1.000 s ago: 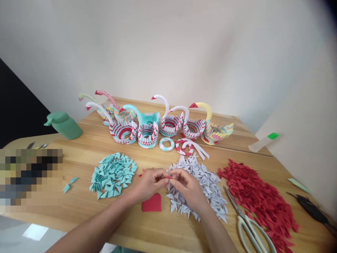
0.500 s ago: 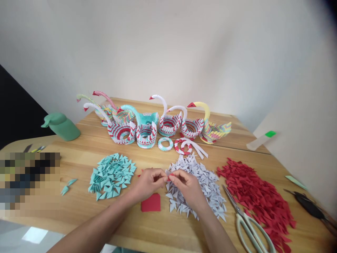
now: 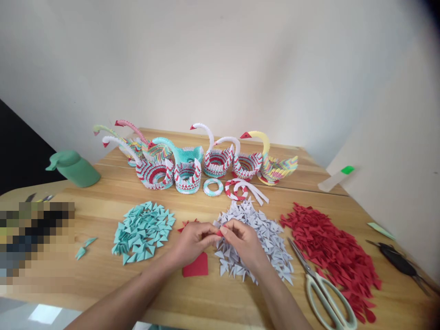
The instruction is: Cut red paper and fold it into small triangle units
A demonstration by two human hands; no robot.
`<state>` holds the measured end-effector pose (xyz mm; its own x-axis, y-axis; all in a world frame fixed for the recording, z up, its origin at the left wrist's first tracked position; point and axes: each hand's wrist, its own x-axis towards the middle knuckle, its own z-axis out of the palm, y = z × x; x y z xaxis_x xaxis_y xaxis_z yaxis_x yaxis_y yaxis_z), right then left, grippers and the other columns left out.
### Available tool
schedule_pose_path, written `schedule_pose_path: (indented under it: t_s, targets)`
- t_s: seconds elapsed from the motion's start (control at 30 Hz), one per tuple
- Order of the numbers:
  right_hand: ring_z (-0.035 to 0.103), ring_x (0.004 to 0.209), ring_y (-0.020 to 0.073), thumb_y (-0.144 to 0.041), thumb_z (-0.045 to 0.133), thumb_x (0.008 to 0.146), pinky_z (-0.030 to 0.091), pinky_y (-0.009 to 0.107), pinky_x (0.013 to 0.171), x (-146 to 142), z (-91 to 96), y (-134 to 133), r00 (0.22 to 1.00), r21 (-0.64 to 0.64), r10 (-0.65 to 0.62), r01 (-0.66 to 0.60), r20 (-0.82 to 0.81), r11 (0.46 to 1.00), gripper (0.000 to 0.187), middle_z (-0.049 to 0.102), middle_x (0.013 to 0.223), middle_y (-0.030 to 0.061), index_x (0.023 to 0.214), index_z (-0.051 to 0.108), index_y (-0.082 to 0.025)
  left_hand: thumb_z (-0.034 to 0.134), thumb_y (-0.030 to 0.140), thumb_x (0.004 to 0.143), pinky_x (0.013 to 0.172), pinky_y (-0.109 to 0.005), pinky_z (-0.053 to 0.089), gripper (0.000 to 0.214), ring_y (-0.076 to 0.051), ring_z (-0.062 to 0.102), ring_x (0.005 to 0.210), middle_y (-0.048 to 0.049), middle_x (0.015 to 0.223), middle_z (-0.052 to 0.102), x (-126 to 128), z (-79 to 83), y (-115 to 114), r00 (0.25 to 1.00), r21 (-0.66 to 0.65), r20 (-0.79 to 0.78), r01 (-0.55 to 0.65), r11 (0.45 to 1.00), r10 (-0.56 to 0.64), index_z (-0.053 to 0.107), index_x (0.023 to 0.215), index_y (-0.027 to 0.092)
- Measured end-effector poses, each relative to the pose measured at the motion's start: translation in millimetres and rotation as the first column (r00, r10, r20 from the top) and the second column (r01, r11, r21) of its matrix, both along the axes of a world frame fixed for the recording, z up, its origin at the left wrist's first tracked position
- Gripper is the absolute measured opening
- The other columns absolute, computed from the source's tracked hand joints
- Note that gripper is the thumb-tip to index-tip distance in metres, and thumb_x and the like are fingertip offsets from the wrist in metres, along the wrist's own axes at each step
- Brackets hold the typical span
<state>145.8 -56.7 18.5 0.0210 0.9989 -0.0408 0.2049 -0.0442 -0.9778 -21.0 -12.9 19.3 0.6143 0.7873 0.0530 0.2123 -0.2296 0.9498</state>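
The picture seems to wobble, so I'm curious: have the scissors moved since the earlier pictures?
No. The scissors lie as before beside the red paper pile; the whole view has shifted slightly.

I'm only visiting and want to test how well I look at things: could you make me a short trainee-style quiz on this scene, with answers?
1. True or false: the scissors lie nearer the red pile than the teal pile.
2. What is held at the fingertips between the left hand and the right hand?
A) A small red piece
B) A white and teal ring
C) A green bottle
3. Fill in: the flat red sheet on the table lies nearer the ____ hand.

Key: 1. True. 2. A. 3. left.
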Motion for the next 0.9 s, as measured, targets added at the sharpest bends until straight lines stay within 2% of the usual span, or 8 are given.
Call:
schedule_pose_path:
  t_s: [0.3, 0.37, 0.43, 0.5, 0.57, 0.63, 0.73, 0.9]
  targets:
    - [0.044, 0.054, 0.0106, -0.038, 0.053, 0.085, 0.035, 0.021, 0.051, -3.8, -0.7, -1.3, 0.991, 0.081, 0.012, -0.023, 0.13, 0.996, 0.029, 0.051, 0.057, -0.003, 0.064, 0.056, -0.018, 0.054, 0.037, 0.083, 0.049, -0.019, 0.031, 0.029, -0.008, 0.039, 0.05, 0.0035, 0.054, 0.048, 1.3, -18.2, -0.2, 0.996, -0.142, 0.084, 0.0, 0.99, 0.012, 0.055, 0.065, 0.014]
    - [0.043, 0.053, 0.0107, -0.039, 0.052, 0.085, 0.035, 0.022, 0.051, -3.8, 0.8, -1.6, 0.992, 0.098, -0.032, 0.019, 0.126, 0.995, 0.032, 0.049, 0.055, -0.0031, 0.062, 0.054, -0.018, 0.054, 0.036, 0.085, 0.053, -0.02, 0.035, 0.026, -0.01, 0.046, 0.054, 0.0012, 0.059, 0.055, 0.5, -17.0, -1.1, 0.999, -0.021, 0.031, -0.032, 0.999, 0.033, 0.058, 0.07, 0.014]
    - [0.042, 0.051, 0.0103, -0.041, 0.053, 0.085, 0.034, 0.022, 0.049, -3.8, 3.2, -1.5, 0.994, 0.085, -0.073, 0.066, 0.079, 0.994, 0.034, 0.046, 0.053, -0.0039, 0.058, 0.051, -0.019, 0.059, 0.036, 0.083, 0.06, -0.022, 0.038, 0.022, -0.013, 0.053, 0.062, -0.0018, 0.068, 0.062, -0.6, -13.6, -2.5, 0.993, 0.216, -0.046, -0.092, 0.972, 0.105, 0.062, 0.078, 0.015]
    - [0.041, 0.049, 0.0098, -0.043, 0.054, 0.084, 0.033, 0.021, 0.048, -4.1, 5.4, -1.2, 0.996, 0.058, -0.088, 0.086, 0.025, 0.995, 0.036, 0.044, 0.051, -0.0047, 0.056, 0.049, -0.019, 0.061, 0.035, 0.082, 0.062, -0.024, 0.038, 0.018, -0.015, 0.055, 0.067, -0.0036, 0.072, 0.064, -1.6, -9.8, -4.0, 0.98, 0.462, -0.084, -0.123, 0.878, 0.181, 0.062, 0.08, 0.017]
    - [0.041, 0.047, 0.0096, -0.044, 0.055, 0.083, 0.034, 0.021, 0.047, -4.9, 6.3, -0.7, 0.996, 0.045, -0.089, 0.089, -0.011, 0.995, 0.037, 0.044, 0.049, -0.0048, 0.056, 0.05, -0.019, 0.057, 0.03, 0.086, 0.062, -0.025, 0.038, 0.017, -0.015, 0.055, 0.067, -0.0045, 0.07, 0.064, -1.9, -7.2, -5.1, 0.976, 0.621, -0.086, -0.103, 0.777, 0.198, 0.062, 0.076, 0.017]
    - [0.041, 0.047, 0.0095, -0.046, 0.057, 0.082, 0.035, 0.021, 0.046, -5.8, 5.6, -0.1, 0.996, 0.04, -0.089, 0.09, -0.033, 0.995, 0.038, 0.045, 0.049, -0.0046, 0.055, 0.05, -0.019, 0.051, 0.024, 0.089, 0.063, -0.026, 0.039, 0.02, -0.016, 0.055, 0.068, -0.0052, 0.069, 0.064, -1.6, -6.3, -5.6, 0.981, 0.707, -0.089, -0.059, 0.705, 0.171, 0.062, 0.074, 0.018]
    - [0.043, 0.047, 0.0096, -0.047, 0.058, 0.081, 0.037, 0.021, 0.047, -6.3, 2.5, 0.8, 0.996, 0.017, -0.063, 0.064, -0.057, 0.998, 0.04, 0.046, 0.048, -0.0042, 0.054, 0.05, -0.019, 0.048, 0.02, 0.09, 0.064, -0.027, 0.04, 0.022, -0.016, 0.054, 0.068, -0.0057, 0.071, 0.066, -1.3, -7.1, -5.7, 0.986, 0.771, -0.087, -0.022, 0.636, 0.14, 0.062, 0.074, 0.018]
    - [0.045, 0.046, 0.0097, -0.047, 0.056, 0.082, 0.038, 0.021, 0.048, -5.5, -0.7, 0.3, 0.997, 0.006, -0.022, 0.022, -0.072, 1.0, 0.039, 0.048, 0.048, -0.0043, 0.057, 0.052, -0.019, 0.048, 0.019, 0.09, 0.065, -0.027, 0.04, 0.021, -0.016, 0.055, 0.069, -0.0063, 0.073, 0.067, -1.9, -8.3, -5.5, 0.99, 0.769, -0.056, -0.039, 0.638, 0.129, 0.063, 0.077, 0.017]
